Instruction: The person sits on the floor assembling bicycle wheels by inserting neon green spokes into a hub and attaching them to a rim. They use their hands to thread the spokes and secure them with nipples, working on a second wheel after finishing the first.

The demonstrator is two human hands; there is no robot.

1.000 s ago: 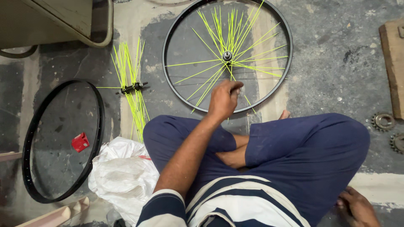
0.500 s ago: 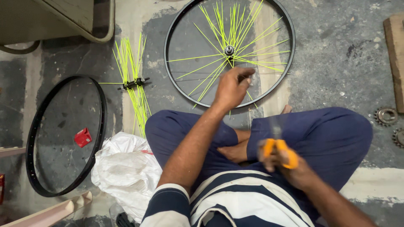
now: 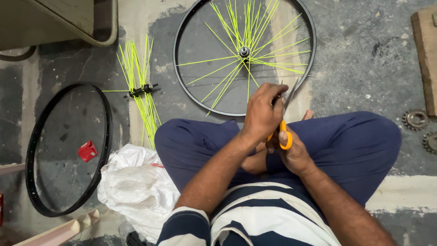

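While right hand holds them, orange-handled scissors point up, blades parted.

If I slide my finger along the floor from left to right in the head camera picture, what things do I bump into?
Empty black rim → loose hub with yellow spokes → wheel with yellow spokes → left hand → orange-handled scissors → gear sprocket.

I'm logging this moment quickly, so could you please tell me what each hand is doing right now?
Left hand: closed, pinching something at the scissor blades; what it is cannot be told.
Right hand: closed on the orange-handled scissors.
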